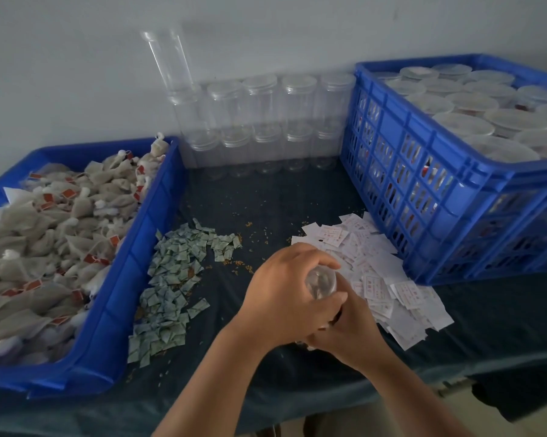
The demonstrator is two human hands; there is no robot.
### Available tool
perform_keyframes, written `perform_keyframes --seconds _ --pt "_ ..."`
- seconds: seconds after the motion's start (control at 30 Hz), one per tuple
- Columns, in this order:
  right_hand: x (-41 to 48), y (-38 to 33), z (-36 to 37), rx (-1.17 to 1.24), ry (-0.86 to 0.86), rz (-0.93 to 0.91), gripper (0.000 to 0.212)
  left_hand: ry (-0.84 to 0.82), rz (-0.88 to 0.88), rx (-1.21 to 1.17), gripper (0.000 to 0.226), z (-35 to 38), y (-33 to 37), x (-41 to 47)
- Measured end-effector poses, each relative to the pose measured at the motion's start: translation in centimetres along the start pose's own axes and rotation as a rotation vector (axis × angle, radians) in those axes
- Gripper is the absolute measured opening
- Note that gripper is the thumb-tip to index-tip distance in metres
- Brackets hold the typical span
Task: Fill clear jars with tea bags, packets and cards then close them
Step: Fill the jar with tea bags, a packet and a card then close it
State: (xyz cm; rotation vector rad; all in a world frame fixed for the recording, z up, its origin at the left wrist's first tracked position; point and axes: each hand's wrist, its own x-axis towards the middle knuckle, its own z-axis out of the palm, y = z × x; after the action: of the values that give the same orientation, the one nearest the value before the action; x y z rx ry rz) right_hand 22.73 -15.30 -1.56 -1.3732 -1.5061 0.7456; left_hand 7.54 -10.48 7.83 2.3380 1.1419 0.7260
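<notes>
Head view: the jar [321, 283] is mostly hidden between both hands, contents unclear. The left hand [284, 298] curls its fingers round its top; the right hand [354, 329] grips it below, over the table [266, 190] front, between packets [171, 279] and cards [379, 279]. The tray [124, 294] holds tea bags [45, 231]; the crate [455, 200] holds lidded jars [464, 121].

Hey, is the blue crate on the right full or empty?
Full. The crate is packed up to its rim with lidded jars, and more contents show through the slots in its side.

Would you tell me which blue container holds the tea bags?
The shallow solid-walled tray on the left; the slatted crate at right holds lidded jars.
</notes>
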Motion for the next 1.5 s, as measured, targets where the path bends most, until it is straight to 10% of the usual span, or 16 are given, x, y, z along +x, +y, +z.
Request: perform_keyframes --seconds 0.43,0.6,0.9,1.2,1.5 --pt "-0.2 -0.2 0.1 0.033 0.139 0.077 0.073 0.120 -0.218 -0.121 0.086 2.5 0.1 0.0" --pt "-0.5 -0.6 -0.8 0.142 0.097 0.019 0.035 0.043 -0.097 -0.081 0.090 1.4 0.9 0.3" --pt "0.2 -10.0 -11.1 -0.070 0.213 -0.124 0.069 0.113 0.376 -0.317 0.058 -4.0 7.6 6.3" --pt "2.1 -17.0 -25.3 -0.053 0.523 -0.225 0.076 0.103 0.353 -0.123 0.026 -0.8 13.0 18.9" --pt "14.7 -19.1 -33.5 -0.244 0.714 -0.147 0.050 0.151 0.600 -0.309 0.056 4.5 13.6 21.3"
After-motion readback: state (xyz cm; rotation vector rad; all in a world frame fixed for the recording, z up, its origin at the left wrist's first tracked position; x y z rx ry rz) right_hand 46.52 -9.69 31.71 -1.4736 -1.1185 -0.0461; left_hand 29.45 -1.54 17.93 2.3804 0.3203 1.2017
